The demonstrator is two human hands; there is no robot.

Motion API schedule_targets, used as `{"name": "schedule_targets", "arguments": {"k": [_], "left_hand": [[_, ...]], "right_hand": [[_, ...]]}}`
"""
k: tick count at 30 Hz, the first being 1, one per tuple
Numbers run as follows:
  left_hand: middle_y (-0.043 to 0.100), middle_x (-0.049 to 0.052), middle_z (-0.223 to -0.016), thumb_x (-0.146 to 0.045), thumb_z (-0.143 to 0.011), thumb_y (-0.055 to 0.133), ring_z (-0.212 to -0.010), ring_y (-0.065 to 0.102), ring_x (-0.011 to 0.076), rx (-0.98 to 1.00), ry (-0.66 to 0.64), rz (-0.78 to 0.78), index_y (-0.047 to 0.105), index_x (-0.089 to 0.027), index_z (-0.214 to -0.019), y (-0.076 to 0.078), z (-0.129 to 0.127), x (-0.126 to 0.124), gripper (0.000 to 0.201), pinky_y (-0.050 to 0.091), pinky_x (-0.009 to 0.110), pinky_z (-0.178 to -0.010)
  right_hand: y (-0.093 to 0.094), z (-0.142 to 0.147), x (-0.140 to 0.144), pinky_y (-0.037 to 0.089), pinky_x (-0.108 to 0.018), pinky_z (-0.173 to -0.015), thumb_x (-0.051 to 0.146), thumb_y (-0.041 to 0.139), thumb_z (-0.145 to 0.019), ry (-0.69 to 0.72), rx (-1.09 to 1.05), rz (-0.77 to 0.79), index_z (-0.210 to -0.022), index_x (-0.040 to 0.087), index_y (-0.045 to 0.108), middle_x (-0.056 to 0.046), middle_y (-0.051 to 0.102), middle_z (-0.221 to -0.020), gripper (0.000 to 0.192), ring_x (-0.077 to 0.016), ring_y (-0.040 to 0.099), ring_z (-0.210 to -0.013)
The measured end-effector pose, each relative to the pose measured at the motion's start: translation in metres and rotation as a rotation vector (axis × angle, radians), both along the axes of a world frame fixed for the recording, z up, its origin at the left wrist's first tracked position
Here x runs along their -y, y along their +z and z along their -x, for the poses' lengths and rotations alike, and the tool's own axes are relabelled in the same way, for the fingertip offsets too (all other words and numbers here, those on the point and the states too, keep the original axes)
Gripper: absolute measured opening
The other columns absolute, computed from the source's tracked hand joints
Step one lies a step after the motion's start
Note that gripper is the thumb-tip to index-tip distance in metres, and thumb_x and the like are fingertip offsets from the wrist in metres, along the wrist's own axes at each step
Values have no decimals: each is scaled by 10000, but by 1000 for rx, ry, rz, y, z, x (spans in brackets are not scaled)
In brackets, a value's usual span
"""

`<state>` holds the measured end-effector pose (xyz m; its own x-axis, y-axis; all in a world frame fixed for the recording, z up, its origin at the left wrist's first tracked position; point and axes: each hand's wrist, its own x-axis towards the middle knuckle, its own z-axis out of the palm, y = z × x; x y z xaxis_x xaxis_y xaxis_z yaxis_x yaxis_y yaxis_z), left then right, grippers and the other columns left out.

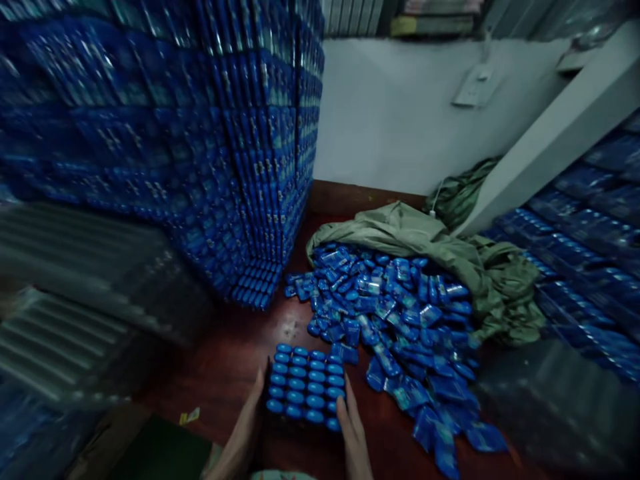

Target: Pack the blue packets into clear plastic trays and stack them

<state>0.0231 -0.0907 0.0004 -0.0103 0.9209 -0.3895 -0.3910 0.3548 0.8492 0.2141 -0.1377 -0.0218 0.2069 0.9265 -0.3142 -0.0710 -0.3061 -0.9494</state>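
Blue plastic-wrapped packets squared into a tight block (306,385) sit on the dark red-brown polished floor (230,360) just in front of the person, and both hands press flat against its sides, seemingly to keep the rows from sliding apart. Largest in the room is the tall wall of stacked blue packets (200,133) at the left, built in the same neat rows, which suggests why the block is being squared; a lower bank of blue packets (590,253) fills the right. Behind runs a pale plastered wall (390,113) with a slanting white beam (560,127). An olive-green cloth sack (440,247) lies open, spilling a loose heap of blue packets (400,327). The left hand (247,423) clamps the block's left face, the right hand (353,427) its right face, fingers straight
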Motion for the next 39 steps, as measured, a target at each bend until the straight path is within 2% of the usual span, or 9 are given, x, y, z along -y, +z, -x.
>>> {"name": "schedule_targets", "arguments": {"k": [5, 10, 15, 20, 25, 28, 31, 35, 39], "left_hand": [[603, 36, -1236, -621, -823, 441, -1253, 459, 291, -180, 101, -178, 491, -323, -1309, 17, 21, 5, 572, 418, 497, -1029], [312, -9, -1485, -577, -916, 200, -1371, 265, 202, -317, 242, -355, 119, -320, -1463, 42, 37, -16, 610, 339, 419, -1102], [-47, 94, -1545, -572, -893, 340, -1407, 20, 250, -686, 416, -361, -118, -221, -1456, 41, 28, -71, 806, 129, 471, -1146], [-212, 203, -1495, -524, -843, 482, -1368, -136, 350, -878, 284, -436, -81, -98, -1453, 13, 9, -94, 933, 37, 496, -1137], [-205, 326, -1449, -529, -814, 423, -1360, -178, 374, -979, 290, -432, -108, 110, -1380, 4, -2, -107, 1005, -26, 501, -1137], [-190, 322, -1457, -542, -753, 484, -1371, -163, 360, -985, 266, -409, -113, 109, -1381, 9, -3, -123, 1084, 1, 480, -1146], [-198, 316, -1458, -577, -709, 542, -1373, -164, 362, -972, 216, -398, -143, 102, -1380, 16, 4, -123, 1175, -6, 481, -1143], [-51, 240, -1514, -588, -730, 543, -1399, -13, 370, -1028, 286, -483, -63, -26, -1444, 12, 13, -78, 1093, 60, 522, -1138], [213, 134, -1490, -562, -751, 559, -1317, 333, 370, -892, 176, -376, 102, -233, -1469, 4, 6, -19, 912, 337, 514, -1068]], "right_hand": [[48, 24, -52, 372, -405, -1050, 558, 420, -873, 212, 184, -213, -1374, 271, 416, -44, 468, -1384, 577, -225, 420, -1284], [108, 84, -186, 355, -396, -1045, 524, 425, -879, 388, 148, -517, -1185, 246, 611, -29, 597, -1249, 454, -214, 514, -1193], [119, 134, -274, 322, -352, -1047, 521, 386, -877, 182, 75, -557, -1214, 119, 565, -105, 579, -1259, 554, -212, 492, -1193], [83, 134, -249, 226, -366, -1099, 526, 326, -896, 43, 87, -524, -1344, 100, 404, -131, 396, -1423, 624, -197, 347, -1310], [63, 135, -240, 84, -369, -1143, 624, 376, -858, 380, 122, -473, -1465, 113, 115, -100, 57, -1546, 836, -186, 40, -1416], [70, 137, -260, 120, -397, -1136, 639, 370, -856, 491, 168, -445, -1465, 130, 116, -97, 52, -1547, 833, -214, 62, -1414], [87, 120, -255, 203, -376, -1120, 547, 404, -888, 362, 268, -517, -1445, 119, 223, -120, 242, -1505, 725, -207, 224, -1382], [103, 29, -193, 257, -389, -1106, 387, 435, -909, 93, 652, -747, -1377, 254, 395, -47, 425, -1409, 488, -186, 311, -1339], [104, -118, -104, 98, -601, -1088, 308, 381, -929, -449, 1374, -509, -1412, 206, 345, -122, 274, -1490, 495, -301, 71, -1406]]}}
